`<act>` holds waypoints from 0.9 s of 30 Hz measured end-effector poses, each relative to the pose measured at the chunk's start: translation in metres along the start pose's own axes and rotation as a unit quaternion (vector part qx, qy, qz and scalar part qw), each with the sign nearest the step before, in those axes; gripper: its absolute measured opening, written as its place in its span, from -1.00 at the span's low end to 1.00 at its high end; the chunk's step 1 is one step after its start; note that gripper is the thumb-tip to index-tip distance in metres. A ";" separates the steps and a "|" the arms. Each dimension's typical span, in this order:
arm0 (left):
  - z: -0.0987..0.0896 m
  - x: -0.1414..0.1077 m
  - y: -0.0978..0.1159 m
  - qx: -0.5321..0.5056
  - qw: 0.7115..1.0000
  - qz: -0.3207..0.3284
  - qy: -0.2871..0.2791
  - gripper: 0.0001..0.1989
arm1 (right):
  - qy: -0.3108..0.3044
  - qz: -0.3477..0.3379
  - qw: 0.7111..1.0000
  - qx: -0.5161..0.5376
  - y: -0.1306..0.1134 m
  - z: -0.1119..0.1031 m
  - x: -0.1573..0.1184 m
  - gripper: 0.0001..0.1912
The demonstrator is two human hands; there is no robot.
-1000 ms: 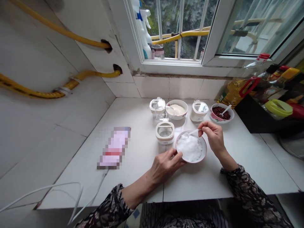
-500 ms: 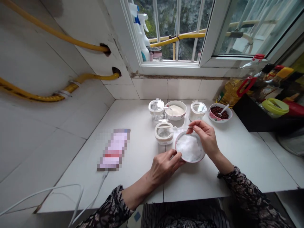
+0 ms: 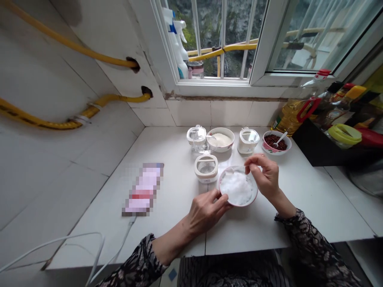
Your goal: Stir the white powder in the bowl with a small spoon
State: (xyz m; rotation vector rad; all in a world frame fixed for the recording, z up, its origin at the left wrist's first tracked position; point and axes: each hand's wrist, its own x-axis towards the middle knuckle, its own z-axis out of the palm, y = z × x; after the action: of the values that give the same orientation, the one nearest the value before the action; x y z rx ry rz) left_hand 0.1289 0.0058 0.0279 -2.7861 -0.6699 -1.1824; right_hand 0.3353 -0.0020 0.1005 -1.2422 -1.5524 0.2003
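Observation:
My left hand (image 3: 208, 210) grips the lower left rim of a bowl (image 3: 237, 187) of white granules. Pinched in my right hand (image 3: 263, 174) is the handle of a small pale spoon (image 3: 230, 171), whose head is over the upper left part of the bowl. Just left of the bowl stands a square jar (image 3: 206, 169) with a cream rim. Behind are a lidded jar (image 3: 196, 136), a bowl of off-white grains (image 3: 221, 139), another jar (image 3: 248, 140) and a bowl of dark red bits (image 3: 275, 142) with a white spoon.
A blurred-out phone (image 3: 143, 189) with a white cable (image 3: 119, 247) lies on the left of the counter (image 3: 167, 223). An oil bottle (image 3: 291, 113) and a black rack (image 3: 311, 143) of bottles stand at the back right, below the window.
My right hand has moved slightly right, bringing the spoon from the jar's mouth to above the bowl. My left hand still holds the bowl, which has shifted slightly left.

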 end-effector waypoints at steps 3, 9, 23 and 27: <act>-0.002 0.000 0.001 -0.004 1.000 0.004 0.000 -0.83 | -0.007 0.010 1.000 -0.017 0.004 -0.003 -0.001 -0.81; -0.004 0.000 0.002 -0.009 1.000 0.006 -0.004 -0.81 | -0.066 -0.063 0.995 -0.039 0.005 0.005 -0.003 -0.80; -0.003 0.000 0.002 -0.025 1.000 0.005 -0.008 -0.79 | -0.067 0.258 0.948 0.172 0.011 0.005 0.002 -0.85; -0.002 0.001 0.002 -0.023 1.000 0.004 -0.008 -0.78 | -0.049 0.295 0.930 0.214 0.014 0.003 0.005 -0.87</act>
State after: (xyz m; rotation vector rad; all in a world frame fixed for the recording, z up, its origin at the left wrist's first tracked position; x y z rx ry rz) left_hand 0.1290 0.0038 0.0300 -2.8363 -0.6389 -1.1909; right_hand 0.3418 0.0100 0.0928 -1.3183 -1.0899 0.9526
